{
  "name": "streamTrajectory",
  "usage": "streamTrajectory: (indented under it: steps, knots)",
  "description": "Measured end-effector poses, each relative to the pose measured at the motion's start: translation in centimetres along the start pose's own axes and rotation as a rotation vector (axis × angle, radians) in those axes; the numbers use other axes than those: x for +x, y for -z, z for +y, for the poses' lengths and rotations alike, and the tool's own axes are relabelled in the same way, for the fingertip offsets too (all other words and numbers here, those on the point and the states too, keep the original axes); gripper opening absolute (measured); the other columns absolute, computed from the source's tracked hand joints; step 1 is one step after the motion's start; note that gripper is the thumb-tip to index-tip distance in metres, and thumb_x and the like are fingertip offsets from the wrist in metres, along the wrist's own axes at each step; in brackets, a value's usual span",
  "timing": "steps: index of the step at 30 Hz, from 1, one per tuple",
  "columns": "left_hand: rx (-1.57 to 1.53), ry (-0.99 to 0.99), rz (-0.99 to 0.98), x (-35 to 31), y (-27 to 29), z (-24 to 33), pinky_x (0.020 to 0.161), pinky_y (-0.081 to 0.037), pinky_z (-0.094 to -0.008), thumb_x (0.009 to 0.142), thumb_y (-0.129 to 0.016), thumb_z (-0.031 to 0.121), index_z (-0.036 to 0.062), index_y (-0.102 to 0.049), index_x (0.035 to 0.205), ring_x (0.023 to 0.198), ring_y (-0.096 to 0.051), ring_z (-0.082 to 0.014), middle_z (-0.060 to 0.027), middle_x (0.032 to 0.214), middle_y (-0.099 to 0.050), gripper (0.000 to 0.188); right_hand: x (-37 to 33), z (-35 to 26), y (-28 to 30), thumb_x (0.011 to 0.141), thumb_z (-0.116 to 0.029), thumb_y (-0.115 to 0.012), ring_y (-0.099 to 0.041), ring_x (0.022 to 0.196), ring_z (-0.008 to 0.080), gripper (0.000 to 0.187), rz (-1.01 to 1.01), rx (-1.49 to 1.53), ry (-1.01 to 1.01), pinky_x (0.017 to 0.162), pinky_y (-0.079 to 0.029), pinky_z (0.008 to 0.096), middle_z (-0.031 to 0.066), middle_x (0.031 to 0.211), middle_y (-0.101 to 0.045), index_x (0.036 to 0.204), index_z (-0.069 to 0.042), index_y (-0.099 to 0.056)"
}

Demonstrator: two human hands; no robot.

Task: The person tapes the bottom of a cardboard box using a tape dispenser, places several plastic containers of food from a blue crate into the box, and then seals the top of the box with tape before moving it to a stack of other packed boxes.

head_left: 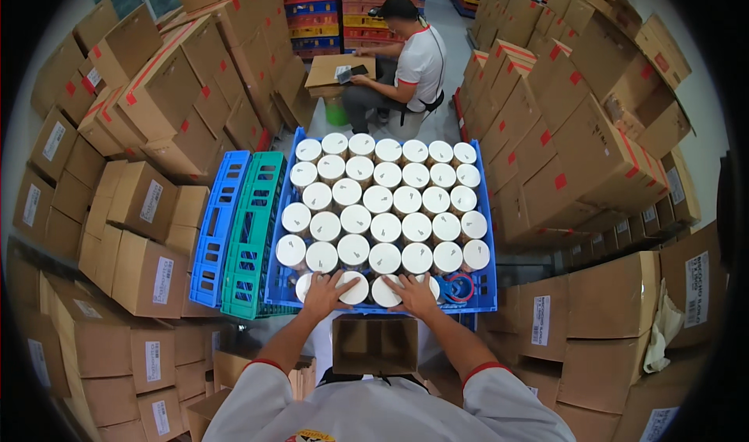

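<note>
Six rows of white-lidded canisters (386, 227) stand upright and closely packed in a blue plastic crate (489, 282). Most lids carry a small dark mark.

Hands: apart, both at the near row. Left hand (321, 295) is spread over the left part of this row, its fingers reaching onto a near-left canister (356, 288). Right hand (417, 295) mirrors it, fingers on a near-right canister (385, 292). Contact is at the lids; cannot tell whether either hand is clamped, since the canister sides are hidden.

To the right of the right hand, in the near-right corner of the crate: a red ring (462, 288) beside blue material, exact kind unclear. Nearer the body, an open-topped cardboard carton (374, 344). Left of the crate, a green crate (251, 243) and a second blue crate (220, 235) stand side by side. Far side: a seated co-worker (421, 71) at a closed carton (320, 73).

Step, as judged: positioning or gripping the near-row canisters, either to settle them or to take them out; one frame does not separate these.

Next move, as judged: if settling, level pressure on the lids; if lifting, fingers lower around the sides and a straight pull, as tight neighbours could rub or tip.
</note>
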State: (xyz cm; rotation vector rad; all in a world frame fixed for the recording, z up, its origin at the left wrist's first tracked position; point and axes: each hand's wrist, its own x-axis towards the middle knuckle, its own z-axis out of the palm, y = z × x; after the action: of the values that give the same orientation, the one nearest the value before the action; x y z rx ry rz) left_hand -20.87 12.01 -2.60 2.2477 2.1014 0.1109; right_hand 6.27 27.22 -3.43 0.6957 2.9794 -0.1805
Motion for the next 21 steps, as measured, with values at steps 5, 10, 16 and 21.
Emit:
streamTrajectory:
  steps: [5, 10, 16, 21]
  knots:
    - [-0.12, 0.053, 0.096, -0.5, -1.1, -0.7, 0.111, -0.033, -0.066, 0.071, -0.083, 0.056, 0.0411, -0.047, 0.154, 0.14, -0.046, -0.0372, -0.017, 0.151, -0.05, 0.091, -0.8, 1.6, 0.6, 0.071, -0.059, -0.082, -0.043, 0.142, 0.0353, 0.108, 0.164, -0.03, -0.033, 0.105, -0.026, 0.0817, 0.0146, 0.148, -0.05, 0.163, -0.035, -0.03]
    - [-0.536, 0.272, 0.243, -4.0, 6.5, 1.9, 0.109, -0.046, -0.0484, 0.063, -0.096, 0.031, 0.0098, -0.045, 0.154, 0.13, -0.052, -0.0426, -0.0228, 0.142, -0.051, 0.106, -4.4, -0.9, 10.0, 0.064, -0.054, -0.088, -0.058, 0.112, 0.0328, 0.106, 0.334, 0.275, -0.12, 0.095, -0.039, 0.054, 0.0163, 0.129, -0.061, 0.156, -0.02, -0.046]
    - [-0.709, 0.412, 0.078, -10.4, 5.6, 6.7, 0.11, -0.045, -0.0483, 0.057, -0.095, 0.02, 0.0009, -0.032, 0.157, 0.129, -0.049, -0.0432, -0.0242, 0.139, -0.044, 0.12, -10.0, -5.5, 6.6, 0.058, -0.046, -0.094, -0.054, 0.115, 0.0405, 0.115, 0.197, 0.569, -0.189, 0.1, -0.044, 0.0483, 0.0214, 0.135, -0.054, 0.157, -0.014, -0.045]
    - [-0.692, 0.447, -0.158, -13.3, 3.3, 8.9, 0.111, -0.045, -0.0497, 0.061, -0.092, 0.02, 0.0047, -0.037, 0.154, 0.13, -0.05, -0.0429, -0.0224, 0.142, -0.047, 0.109, -10.8, -8.0, 1.2, 0.064, -0.048, -0.092, -0.054, 0.116, 0.039, 0.11, 0.061, 0.65, -0.222, 0.098, -0.042, 0.0486, 0.0212, 0.133, -0.053, 0.157, -0.016, -0.044]
